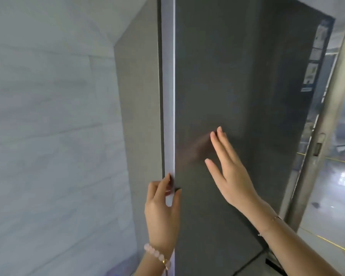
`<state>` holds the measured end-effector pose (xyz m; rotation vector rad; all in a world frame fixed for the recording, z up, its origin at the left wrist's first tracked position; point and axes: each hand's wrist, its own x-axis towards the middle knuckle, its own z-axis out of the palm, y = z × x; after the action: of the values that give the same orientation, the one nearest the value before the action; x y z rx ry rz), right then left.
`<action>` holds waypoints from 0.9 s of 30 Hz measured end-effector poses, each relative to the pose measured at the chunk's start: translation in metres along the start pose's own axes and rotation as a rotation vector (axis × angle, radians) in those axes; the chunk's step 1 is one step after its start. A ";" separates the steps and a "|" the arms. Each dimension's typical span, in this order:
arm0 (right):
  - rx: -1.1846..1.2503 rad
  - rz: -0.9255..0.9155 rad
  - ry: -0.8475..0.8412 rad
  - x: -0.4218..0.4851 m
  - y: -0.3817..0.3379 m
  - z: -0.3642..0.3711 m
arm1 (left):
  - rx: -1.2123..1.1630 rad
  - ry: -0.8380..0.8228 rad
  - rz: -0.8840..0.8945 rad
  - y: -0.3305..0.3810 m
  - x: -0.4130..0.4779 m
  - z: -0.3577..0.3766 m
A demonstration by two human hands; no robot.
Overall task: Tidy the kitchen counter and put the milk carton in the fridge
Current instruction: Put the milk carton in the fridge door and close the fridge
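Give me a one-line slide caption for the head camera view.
Left hand grips the dark fridge door edge; right hand lies flat against it.

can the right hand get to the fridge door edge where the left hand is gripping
Probably yes. The right hand is open and empty, flat near the fridge door face, and nothing lies between it and the door edge above the left hand.

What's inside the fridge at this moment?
Nothing inside shows. The dark fridge door covers the front; only its lit edge is visible, pinched by the left hand. The right hand lies flat on the door. No milk carton is in view.
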<state>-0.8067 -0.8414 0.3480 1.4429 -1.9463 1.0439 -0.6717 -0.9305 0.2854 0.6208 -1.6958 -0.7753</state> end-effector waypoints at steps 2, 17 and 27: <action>-0.116 -0.028 0.059 0.003 0.003 0.008 | -0.007 -0.011 0.009 -0.005 0.007 0.000; 0.188 0.252 0.018 -0.058 0.051 -0.010 | 0.016 0.076 0.210 -0.012 -0.013 -0.005; 0.245 1.102 -0.246 -0.238 0.081 0.005 | 0.063 -0.866 -0.045 -0.056 -0.105 0.071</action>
<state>-0.8082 -0.6985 0.1405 0.4987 -2.9599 1.6250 -0.7141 -0.8760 0.1648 0.3749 -2.5007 -1.1210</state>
